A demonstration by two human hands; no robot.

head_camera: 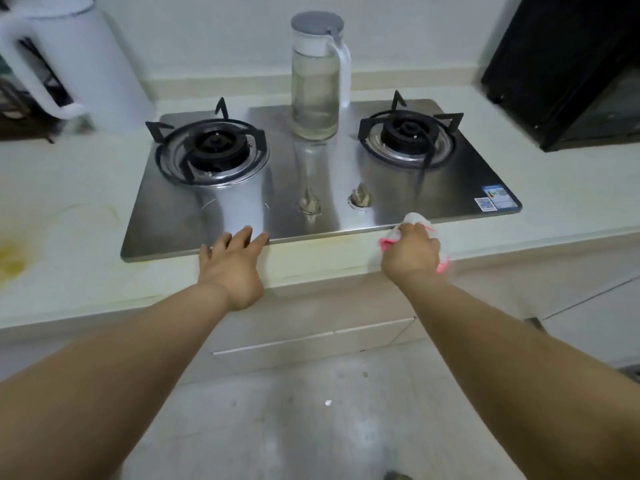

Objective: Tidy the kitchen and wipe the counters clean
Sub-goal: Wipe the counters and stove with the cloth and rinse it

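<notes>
A steel two-burner gas hob (346, 174) is set into the pale counter (86, 265). My right hand (410, 252) grips a white and pink cloth (417, 220) bunched against the counter at the hob's front edge, right of the knobs. My left hand (232, 263) rests with straight fingers on the hob's front edge, left of the middle. Yellow stains (14, 258) mark the counter at the far left, with fainter streaks along the front strip (322, 258) between my hands.
A clear water jug (317, 77) with a grey lid stands on the hob between the burners. A white electric kettle (83, 60) stands at the back left. A black appliance (568, 67) fills the back right corner. Drawers (311, 341) and floor lie below.
</notes>
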